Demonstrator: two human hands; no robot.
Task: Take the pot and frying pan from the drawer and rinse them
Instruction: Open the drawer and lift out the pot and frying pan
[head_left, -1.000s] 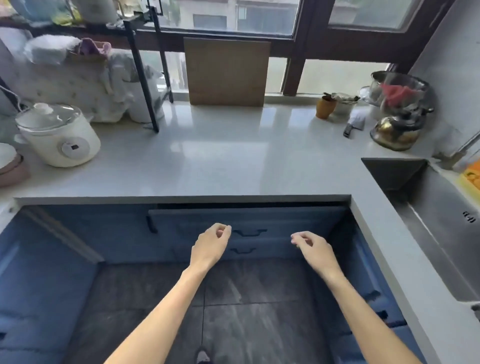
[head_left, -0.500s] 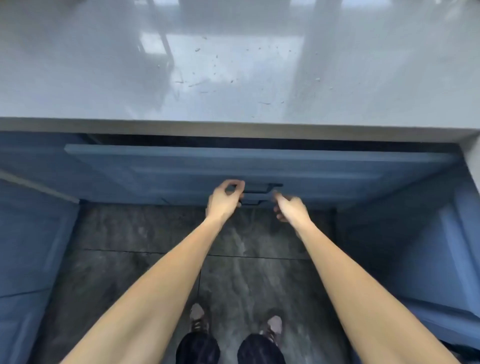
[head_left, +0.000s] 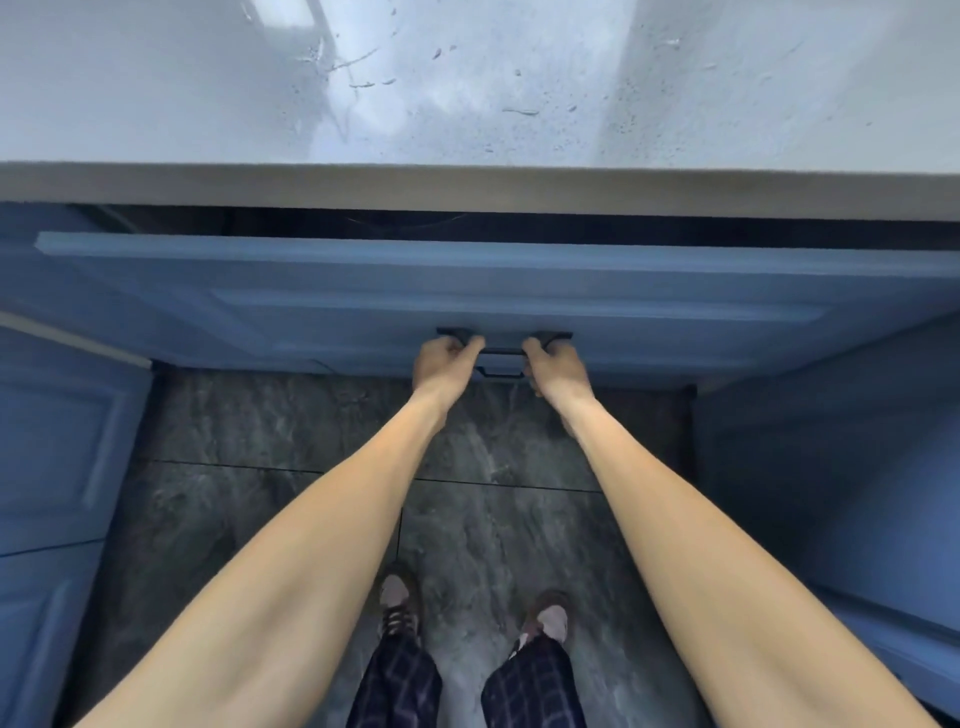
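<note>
A wide blue drawer front sits under the countertop edge, pulled out a little so a dark gap shows above it. Its black bar handle is gripped at both ends: my left hand is closed on the left end and my right hand on the right end. A curved rim shows faintly in the gap. The pot and frying pan cannot be made out inside.
The pale grey countertop, speckled with crumbs, fills the top of the view. Blue cabinet fronts stand on the left and right. Dark stone floor tiles and my feet lie below.
My view has dropped from the whole counter down to the drawer. Both hands moved forward from mid-air and closed on the handle, and the gap above the drawer front has widened slightly.
</note>
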